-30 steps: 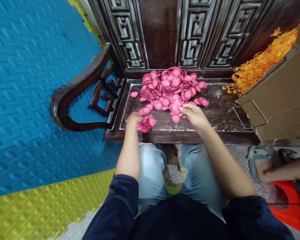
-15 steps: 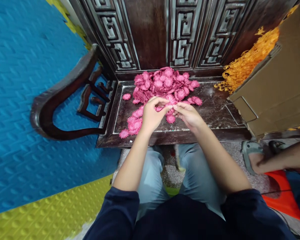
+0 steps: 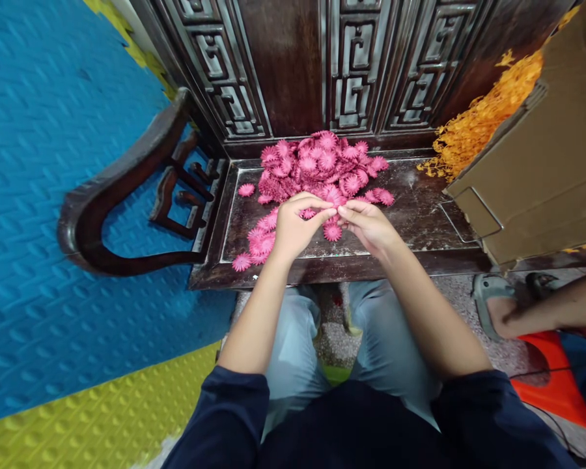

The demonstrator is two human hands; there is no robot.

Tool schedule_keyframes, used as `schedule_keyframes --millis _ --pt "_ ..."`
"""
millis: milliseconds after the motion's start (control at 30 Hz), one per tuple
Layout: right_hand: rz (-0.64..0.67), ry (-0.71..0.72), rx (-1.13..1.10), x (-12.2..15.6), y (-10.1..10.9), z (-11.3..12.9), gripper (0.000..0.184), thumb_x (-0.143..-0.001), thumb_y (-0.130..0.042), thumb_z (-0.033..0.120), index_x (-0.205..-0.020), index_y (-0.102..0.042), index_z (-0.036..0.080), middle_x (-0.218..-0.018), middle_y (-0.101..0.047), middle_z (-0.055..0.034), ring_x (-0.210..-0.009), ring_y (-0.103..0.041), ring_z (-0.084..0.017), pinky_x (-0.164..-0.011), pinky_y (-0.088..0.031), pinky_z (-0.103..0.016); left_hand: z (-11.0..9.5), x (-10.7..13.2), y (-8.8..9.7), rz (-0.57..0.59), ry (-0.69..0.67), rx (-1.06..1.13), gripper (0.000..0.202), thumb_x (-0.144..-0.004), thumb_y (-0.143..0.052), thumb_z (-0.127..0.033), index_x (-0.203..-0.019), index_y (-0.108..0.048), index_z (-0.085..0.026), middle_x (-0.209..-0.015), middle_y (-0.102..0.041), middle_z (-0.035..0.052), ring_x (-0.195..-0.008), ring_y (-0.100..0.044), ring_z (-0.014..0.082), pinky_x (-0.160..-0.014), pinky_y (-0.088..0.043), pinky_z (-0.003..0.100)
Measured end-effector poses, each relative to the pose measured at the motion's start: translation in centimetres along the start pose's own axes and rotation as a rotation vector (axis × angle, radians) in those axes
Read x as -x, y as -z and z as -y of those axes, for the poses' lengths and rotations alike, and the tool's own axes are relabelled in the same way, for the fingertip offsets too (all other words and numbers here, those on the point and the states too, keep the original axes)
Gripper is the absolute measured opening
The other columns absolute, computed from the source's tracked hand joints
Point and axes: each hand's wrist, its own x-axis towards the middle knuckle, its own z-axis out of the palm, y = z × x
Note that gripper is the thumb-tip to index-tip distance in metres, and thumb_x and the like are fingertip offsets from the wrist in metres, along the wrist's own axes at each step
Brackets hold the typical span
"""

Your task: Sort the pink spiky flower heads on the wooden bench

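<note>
Left hand [image 3: 295, 226], right hand [image 3: 370, 226]: together pinch pink flower [image 3: 333, 194]; flower pile [image 3: 317, 163] just beyond hands, cardboard box [image 3: 532, 163] well right of them.

A home is suggested. The room is furnished with a dark wooden bench [image 3: 415, 225], and a sitting room is called to mind by its carved fretwork back [image 3: 284, 78] and curved armrest [image 3: 72, 225]. The speckled floor [image 3: 334, 335] is partly covered by a blue foam mat [image 3: 24, 215] and a yellow foam mat [image 3: 102, 407]. Handwork is indicated by pink flower-shaped pieces [image 3: 317, 159] heaped on the bench, and by orange sprigs [image 3: 488, 114] seen beside a cardboard box [image 3: 542, 156]. Casual sandals [image 3: 483, 306] are worn nearby.
</note>
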Motion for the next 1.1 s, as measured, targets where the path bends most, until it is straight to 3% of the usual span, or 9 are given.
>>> schedule_keyframes --millis 133,267,500,667,867,1100 --pt "0.004 0.002 0.011 0.0 0.1 0.0 0.033 -0.045 -0.085 0.036 -0.07 -0.068 0.022 -0.064 -0.064 0.0051 -0.059 -0.054 -0.007 -0.065 -0.047 -0.026 0.1 0.0 0.1 0.02 0.078 0.102 0.008 -0.071 -0.073 -0.026 -0.069 -0.069 -0.02 -0.07 -0.067 -0.0005 -0.067 -0.058 0.0115 -0.068 -0.045 0.026" --pt "0.031 0.022 0.031 0.0 0.1 0.0 0.03 -0.052 -0.082 0.033 -0.076 -0.068 0.022 -0.067 -0.064 0.0044 -0.061 -0.054 -0.008 -0.067 -0.047 -0.026 0.2 -0.1 0.0 0.041 0.151 0.212 0.014 -0.07 -0.073 -0.029 -0.07 -0.065 -0.018 -0.068 -0.065 -0.0005 -0.065 -0.056 0.0098 -0.065 -0.044 0.024" --pt "-0.035 0.151 0.085 -0.2 -0.2 -0.2 0.032 -0.049 -0.082 0.037 -0.072 -0.066 0.022 -0.069 -0.063 0.0037 -0.064 -0.055 -0.009 -0.069 -0.049 -0.027 0.1 0.0 -0.1 -0.004 0.142 0.156 0.01 -0.068 -0.073 -0.022 -0.07 -0.065 -0.016 -0.073 -0.069 0.0021 -0.071 -0.063 0.0118 -0.07 -0.049 0.025" --pt "-0.059 0.262 0.181 -0.2 -0.3 -0.5 0.032 -0.053 -0.08 0.042 -0.073 -0.066 0.022 -0.074 -0.065 0.002 -0.07 -0.058 -0.012 -0.073 -0.049 -0.031 -0.1 0.0 -0.2 -0.038 0.134 0.167 0.014 -0.063 -0.075 -0.018 -0.07 -0.063 -0.016 -0.069 -0.066 -0.0003 -0.066 -0.06 0.0095 -0.066 -0.048 0.023" --pt "-0.017 0.33 0.268 0.1 -0.3 -0.5 0.028 -0.059 -0.077 0.042 -0.077 -0.068 0.023 -0.078 -0.067 0.0005 -0.073 -0.06 -0.013 -0.075 -0.049 -0.032 0.3 -0.3 0.0 0.049 0.253 0.387 0.029 -0.056 -0.081 -0.024 -0.078 -0.063 -0.017 -0.066 -0.063 -0.0024 -0.062 -0.059 0.0092 -0.063 -0.047 0.023" --pt "-0.033 0.407 0.389 0.8 -1.0 0.0 0.025 -0.067 -0.071 0.045 -0.074 -0.068 0.022 -0.075 -0.067 0.0001 -0.07 -0.058 -0.014 -0.071 -0.048 -0.031 0.9 -0.4 0.0 0.057 0.309 0.535 0.035 -0.052 -0.085 -0.031 -0.076 -0.062 -0.019 -0.063 -0.059 -0.0039 -0.059 -0.057 0.0084 -0.061 -0.047 0.023"
